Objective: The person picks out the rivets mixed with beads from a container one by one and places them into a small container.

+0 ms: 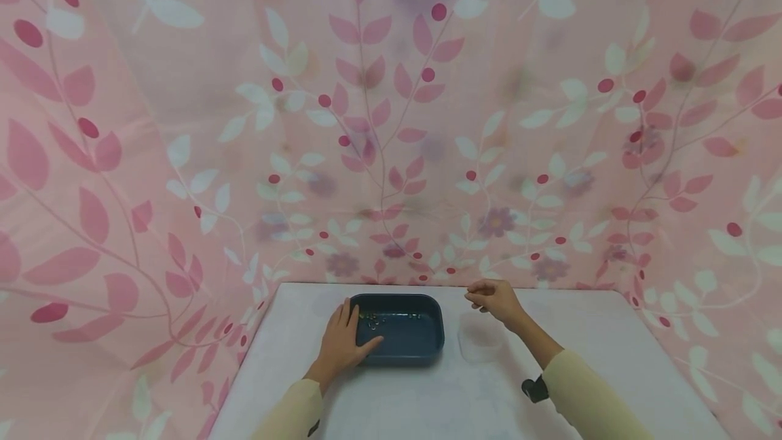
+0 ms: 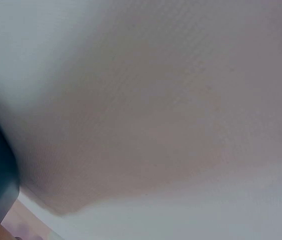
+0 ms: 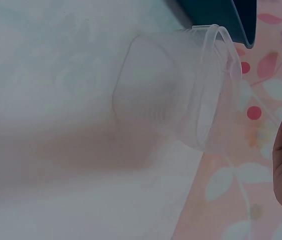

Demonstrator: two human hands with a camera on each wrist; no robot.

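Note:
A dark blue rectangular tray [image 1: 400,362] sits on the white table, with several tiny shiny ring-like pieces [image 1: 374,322] in its left part. My left hand [image 1: 342,343] rests against the tray's left side, fingers straight along the rim and thumb stretched over the front corner. To the tray's right stands a clear plastic container [image 3: 156,85]; nothing shows inside it. Above this container is my right hand [image 1: 493,299], thumb and fingertips pinched together on a tiny item, too small to name. Only part of that hand shows at the right wrist view's edge.
The white table [image 1: 427,402] ends at the back against a pink leaf-patterned cloth [image 1: 391,155], which also hangs on both sides. A dark strap piece [image 1: 535,390] is at the right sleeve. In the left wrist view, shadow covers much of the tabletop.

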